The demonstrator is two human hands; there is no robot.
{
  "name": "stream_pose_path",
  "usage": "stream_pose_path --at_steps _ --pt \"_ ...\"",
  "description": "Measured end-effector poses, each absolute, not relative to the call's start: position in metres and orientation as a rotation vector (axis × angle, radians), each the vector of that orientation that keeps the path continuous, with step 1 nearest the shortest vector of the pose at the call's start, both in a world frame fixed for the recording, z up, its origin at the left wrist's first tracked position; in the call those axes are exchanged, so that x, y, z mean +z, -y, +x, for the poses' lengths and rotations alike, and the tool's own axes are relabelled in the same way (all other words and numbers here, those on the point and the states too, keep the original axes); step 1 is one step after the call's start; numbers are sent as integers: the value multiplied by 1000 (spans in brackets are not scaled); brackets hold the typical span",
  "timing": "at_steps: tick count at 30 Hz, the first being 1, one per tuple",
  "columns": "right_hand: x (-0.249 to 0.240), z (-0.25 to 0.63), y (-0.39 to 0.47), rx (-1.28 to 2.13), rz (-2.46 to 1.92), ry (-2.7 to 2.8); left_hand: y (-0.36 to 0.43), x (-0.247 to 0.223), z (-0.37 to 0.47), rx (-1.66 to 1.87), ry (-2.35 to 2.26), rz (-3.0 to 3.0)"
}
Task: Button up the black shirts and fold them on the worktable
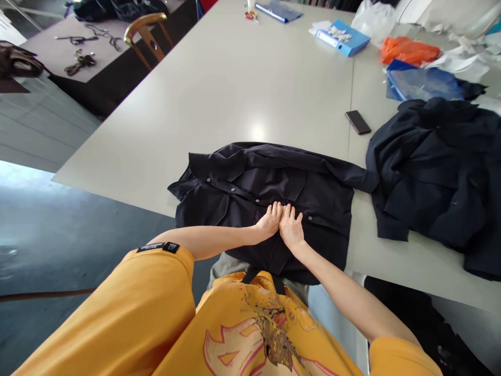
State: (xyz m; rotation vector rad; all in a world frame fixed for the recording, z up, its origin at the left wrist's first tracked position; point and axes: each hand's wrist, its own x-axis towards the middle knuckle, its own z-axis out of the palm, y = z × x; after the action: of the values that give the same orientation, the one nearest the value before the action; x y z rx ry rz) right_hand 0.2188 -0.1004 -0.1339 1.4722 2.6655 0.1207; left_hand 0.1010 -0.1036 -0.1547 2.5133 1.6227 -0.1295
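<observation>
A black jacket lies front up at the table's near edge, collar to the left, one sleeve stretched to the right. Pale round buttons run along its front placket. My left hand and my right hand meet side by side on this placket, between two visible buttons. The fingers of both are drawn together on the cloth, gripping the jacket's front edge. Whatever lies directly beneath the fingertips is hidden. The jacket's lower part hangs over the table edge towards me.
A second dark jacket lies crumpled on the right, touching the sleeve. Beyond are a phone, blue folder, orange plastic bag and scissors. A wooden chair stands past the left edge of the table.
</observation>
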Motion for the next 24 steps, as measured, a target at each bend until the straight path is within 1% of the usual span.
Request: stream_pose_path --at_steps 8,12,18,24 --pt "-133 221 102 59 1555 -2625 102 -148 106 -137 -1611 2496" --pt "-129 224 100 27 1550 -2642 101 -148 110 -196 -1646 2509" --pt "-129 226 100 40 1501 -2683 101 -155 108 -192 -1682 2512" --pt "-133 224 98 72 1481 -2693 102 -151 104 -185 -1664 2493"
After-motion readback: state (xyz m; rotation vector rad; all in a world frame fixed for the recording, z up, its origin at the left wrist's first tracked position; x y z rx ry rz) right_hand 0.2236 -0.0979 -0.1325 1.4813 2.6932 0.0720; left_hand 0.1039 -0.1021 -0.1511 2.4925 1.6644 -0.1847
